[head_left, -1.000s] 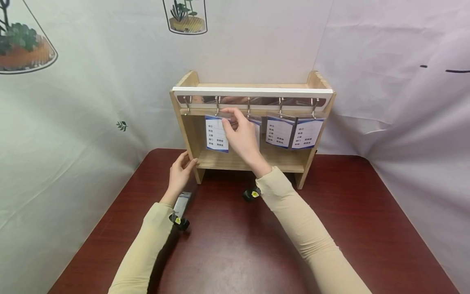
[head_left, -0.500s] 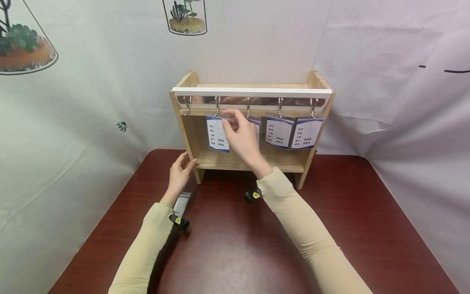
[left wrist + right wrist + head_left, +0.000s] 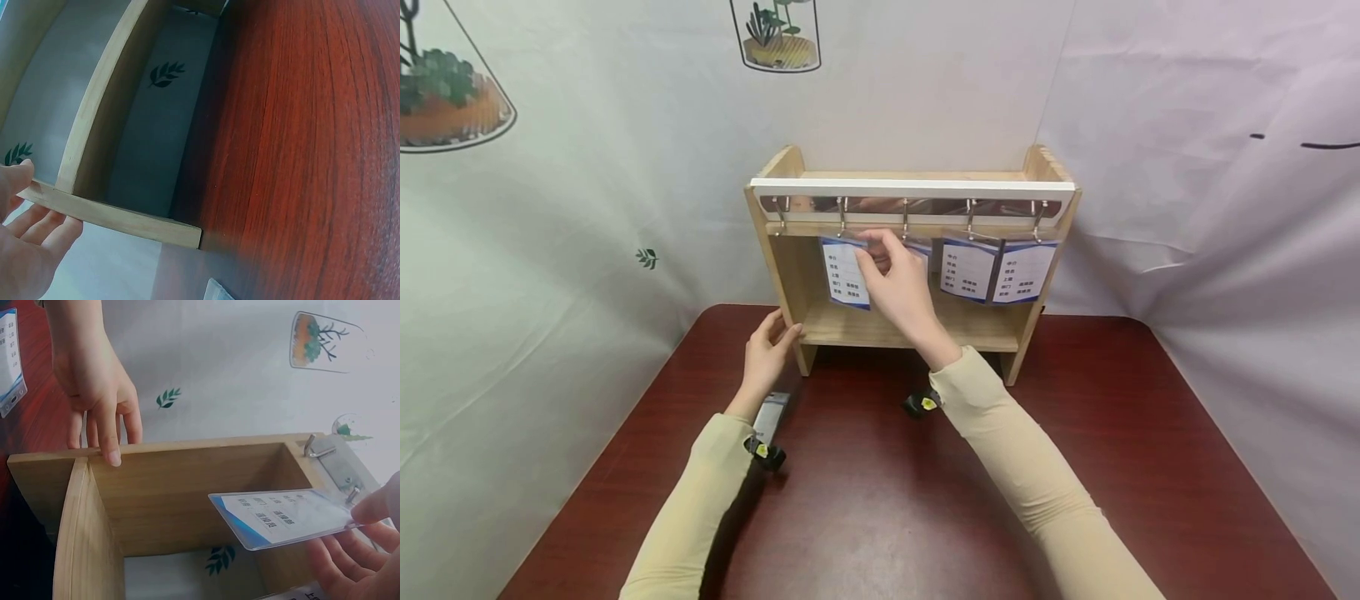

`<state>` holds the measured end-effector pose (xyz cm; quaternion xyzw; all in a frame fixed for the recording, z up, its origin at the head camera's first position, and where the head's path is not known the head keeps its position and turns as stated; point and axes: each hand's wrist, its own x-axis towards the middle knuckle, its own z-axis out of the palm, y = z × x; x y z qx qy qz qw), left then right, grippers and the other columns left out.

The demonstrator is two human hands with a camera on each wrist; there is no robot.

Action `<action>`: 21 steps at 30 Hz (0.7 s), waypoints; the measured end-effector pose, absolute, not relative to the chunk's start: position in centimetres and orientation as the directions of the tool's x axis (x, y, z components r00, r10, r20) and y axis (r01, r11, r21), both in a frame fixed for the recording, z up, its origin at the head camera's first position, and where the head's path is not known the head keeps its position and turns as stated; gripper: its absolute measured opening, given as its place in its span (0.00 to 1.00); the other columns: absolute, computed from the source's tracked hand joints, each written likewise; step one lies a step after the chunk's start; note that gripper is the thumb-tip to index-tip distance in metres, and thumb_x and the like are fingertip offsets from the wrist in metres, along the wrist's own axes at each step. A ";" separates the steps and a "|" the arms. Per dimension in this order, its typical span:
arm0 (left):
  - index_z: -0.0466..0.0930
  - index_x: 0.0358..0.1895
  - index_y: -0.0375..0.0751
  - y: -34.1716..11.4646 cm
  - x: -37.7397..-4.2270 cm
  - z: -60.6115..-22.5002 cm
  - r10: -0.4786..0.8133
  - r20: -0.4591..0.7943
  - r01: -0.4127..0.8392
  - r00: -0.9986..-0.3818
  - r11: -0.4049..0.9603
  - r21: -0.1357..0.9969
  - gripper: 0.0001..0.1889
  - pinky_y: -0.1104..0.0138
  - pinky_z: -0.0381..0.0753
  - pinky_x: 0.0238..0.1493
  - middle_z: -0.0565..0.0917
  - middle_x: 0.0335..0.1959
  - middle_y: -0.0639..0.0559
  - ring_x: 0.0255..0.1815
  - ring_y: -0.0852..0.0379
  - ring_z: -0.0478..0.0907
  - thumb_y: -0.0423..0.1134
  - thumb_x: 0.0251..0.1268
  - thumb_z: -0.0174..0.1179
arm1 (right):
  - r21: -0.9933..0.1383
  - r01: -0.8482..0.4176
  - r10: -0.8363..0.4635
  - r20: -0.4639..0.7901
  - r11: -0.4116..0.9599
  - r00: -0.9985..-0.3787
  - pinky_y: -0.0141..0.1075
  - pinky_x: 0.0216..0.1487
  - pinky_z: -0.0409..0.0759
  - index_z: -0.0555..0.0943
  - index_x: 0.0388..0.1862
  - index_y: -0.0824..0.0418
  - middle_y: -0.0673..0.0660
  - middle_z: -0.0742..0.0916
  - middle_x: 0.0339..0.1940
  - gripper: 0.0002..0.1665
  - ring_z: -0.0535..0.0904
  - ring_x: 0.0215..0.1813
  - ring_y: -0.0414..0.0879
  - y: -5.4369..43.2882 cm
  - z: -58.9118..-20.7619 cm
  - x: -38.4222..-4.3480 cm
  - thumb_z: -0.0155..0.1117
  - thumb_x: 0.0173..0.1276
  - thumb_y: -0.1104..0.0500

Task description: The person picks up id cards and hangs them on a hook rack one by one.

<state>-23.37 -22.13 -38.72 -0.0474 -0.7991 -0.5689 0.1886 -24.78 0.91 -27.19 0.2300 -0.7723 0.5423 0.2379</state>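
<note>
My right hand (image 3: 901,287) pinches the top right corner of a clear-sleeved name badge (image 3: 844,273) with blue edges, just below the second hook (image 3: 842,218) from the left. In the right wrist view the badge (image 3: 281,519) tilts, thumb (image 3: 372,506) above and fingers beneath; whether its slot is on the hook, I cannot tell. My left hand (image 3: 765,354) grips the left side panel of a small wooden shelf (image 3: 910,335), thumb inside and fingers outside, as the left wrist view confirms. Two more badges hang on the right-hand hooks, and another badge (image 3: 919,248) is partly hidden behind my right hand.
A white rail (image 3: 917,188) with several metal hooks runs along the shelf's upper front. Another badge (image 3: 771,417) lies on the dark red table (image 3: 865,517) beside my left wrist. Pale printed cloth (image 3: 587,208) hangs behind and at both sides.
My right hand has shifted slightly right and down, and the pinched badge has tilted, its lower edge swinging a little right. My left hand stays on the panel.
</note>
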 end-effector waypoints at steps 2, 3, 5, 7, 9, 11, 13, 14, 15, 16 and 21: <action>0.72 0.67 0.28 -22.1 -23.3 -38.7 -0.140 0.355 0.287 -0.924 0.356 0.889 0.23 0.80 0.80 0.44 0.80 0.58 0.27 0.58 0.37 0.80 0.32 0.73 0.61 | -0.734 -0.607 -0.101 0.608 0.306 -0.787 0.34 0.42 0.84 0.81 0.56 0.60 0.57 0.89 0.41 0.14 0.85 0.37 0.45 1.0 -27.3 -24.7 0.62 0.74 0.60; 0.72 0.67 0.28 -22.1 -23.3 -38.6 -0.142 0.353 0.284 -0.925 0.362 0.888 0.23 0.79 0.80 0.45 0.80 0.58 0.27 0.58 0.37 0.80 0.32 0.73 0.61 | -0.737 -0.604 -0.104 0.604 0.303 -0.790 0.34 0.42 0.84 0.81 0.56 0.61 0.58 0.89 0.41 0.14 0.85 0.37 0.45 1.1 -27.3 -24.7 0.62 0.74 0.60; 0.72 0.68 0.29 -22.0 -23.2 -38.6 -0.144 0.350 0.277 -0.926 0.373 0.886 0.23 0.76 0.82 0.47 0.80 0.58 0.28 0.58 0.37 0.80 0.33 0.73 0.61 | -0.741 -0.597 -0.107 0.596 0.307 -0.796 0.34 0.42 0.84 0.81 0.56 0.61 0.58 0.89 0.42 0.14 0.84 0.37 0.45 1.3 -27.5 -24.5 0.61 0.75 0.60; 0.72 0.68 0.29 -22.0 -23.1 -38.5 -0.145 0.345 0.270 -0.927 0.377 0.886 0.23 0.72 0.83 0.50 0.80 0.58 0.28 0.58 0.37 0.80 0.33 0.73 0.61 | -0.744 -0.591 -0.107 0.591 0.312 -0.800 0.35 0.42 0.84 0.81 0.56 0.61 0.58 0.89 0.42 0.14 0.84 0.38 0.46 1.4 -27.7 -24.4 0.61 0.74 0.60; 0.71 0.68 0.28 -22.0 -23.1 -38.5 -0.145 0.339 0.265 -0.930 0.375 0.888 0.24 0.69 0.84 0.51 0.80 0.57 0.27 0.59 0.37 0.80 0.34 0.74 0.61 | -0.745 -0.584 -0.105 0.585 0.321 -0.804 0.35 0.42 0.84 0.81 0.56 0.61 0.58 0.89 0.42 0.14 0.84 0.38 0.45 1.6 -27.9 -24.3 0.61 0.75 0.60; 0.71 0.68 0.28 -22.0 -23.0 -38.5 -0.147 0.331 0.258 -0.932 0.372 0.892 0.24 0.68 0.84 0.51 0.80 0.57 0.27 0.59 0.36 0.80 0.33 0.74 0.61 | -0.748 -0.579 -0.106 0.579 0.326 -0.808 0.36 0.41 0.83 0.81 0.56 0.60 0.57 0.89 0.41 0.14 0.84 0.37 0.45 1.8 -28.2 -24.2 0.61 0.75 0.60; 0.71 0.68 0.29 -21.9 -23.0 -38.5 -0.148 0.327 0.254 -0.933 0.370 0.893 0.24 0.67 0.84 0.51 0.80 0.58 0.27 0.58 0.37 0.80 0.34 0.74 0.60 | -0.753 -0.571 -0.111 0.569 0.328 -0.815 0.37 0.39 0.82 0.81 0.56 0.59 0.56 0.89 0.40 0.14 0.83 0.37 0.45 2.0 -28.5 -24.0 0.60 0.76 0.59; 0.71 0.68 0.29 -21.9 -23.0 -38.5 -0.148 0.325 0.253 -0.934 0.370 0.894 0.24 0.66 0.84 0.51 0.80 0.58 0.27 0.58 0.37 0.80 0.34 0.74 0.60 | -0.756 -0.567 -0.114 0.564 0.327 -0.818 0.37 0.38 0.82 0.81 0.57 0.59 0.55 0.89 0.40 0.14 0.83 0.37 0.45 2.0 -28.6 -24.0 0.60 0.76 0.59; 0.71 0.68 0.29 -21.9 -23.0 -38.4 -0.148 0.325 0.252 -0.934 0.371 0.894 0.24 0.65 0.84 0.52 0.79 0.58 0.27 0.58 0.37 0.80 0.34 0.74 0.60 | -0.760 -0.563 -0.115 0.559 0.325 -0.821 0.38 0.38 0.82 0.81 0.57 0.58 0.55 0.89 0.41 0.14 0.84 0.37 0.45 2.1 -28.8 -23.9 0.60 0.76 0.58; 0.71 0.68 0.29 -21.9 -23.0 -38.4 -0.149 0.325 0.252 -0.934 0.374 0.893 0.24 0.65 0.84 0.52 0.79 0.58 0.27 0.59 0.37 0.80 0.34 0.74 0.60 | -0.764 -0.559 -0.117 0.554 0.321 -0.825 0.38 0.38 0.82 0.81 0.57 0.58 0.55 0.89 0.41 0.14 0.84 0.38 0.47 2.2 -28.9 -23.9 0.60 0.76 0.58; 0.71 0.68 0.29 -21.9 -23.0 -38.4 -0.153 0.333 0.256 -0.930 0.379 0.889 0.24 0.65 0.84 0.52 0.80 0.58 0.27 0.59 0.37 0.80 0.34 0.74 0.60 | -0.778 -0.546 -0.108 0.542 0.311 -0.833 0.38 0.39 0.84 0.82 0.55 0.56 0.56 0.89 0.41 0.12 0.87 0.40 0.52 2.6 -29.5 -23.7 0.60 0.76 0.58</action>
